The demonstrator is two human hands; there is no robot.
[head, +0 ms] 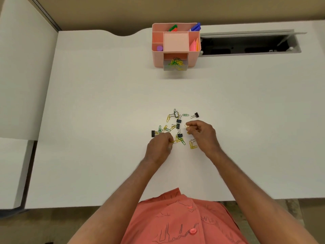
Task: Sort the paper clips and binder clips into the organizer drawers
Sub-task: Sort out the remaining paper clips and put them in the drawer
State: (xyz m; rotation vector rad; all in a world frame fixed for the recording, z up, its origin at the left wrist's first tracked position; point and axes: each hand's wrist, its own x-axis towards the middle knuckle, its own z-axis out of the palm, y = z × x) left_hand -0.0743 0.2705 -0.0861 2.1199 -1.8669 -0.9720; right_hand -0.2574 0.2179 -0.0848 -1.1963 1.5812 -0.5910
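Fingers [189,124] of both hands pinch yellow wire paper clips [187,126] from the heap; pink plastic organizer's clear drawer [174,65] beyond is part-filled, black binder clips [196,114] unsorted.

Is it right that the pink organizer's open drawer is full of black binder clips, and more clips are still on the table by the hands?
Not quite. The head view shows the pink organizer with its open drawer holding yellow and green paper clips, not black binder clips. The rest is right.

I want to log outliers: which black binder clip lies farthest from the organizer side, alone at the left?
The binder clip at the pile's left edge, just above the left hand.
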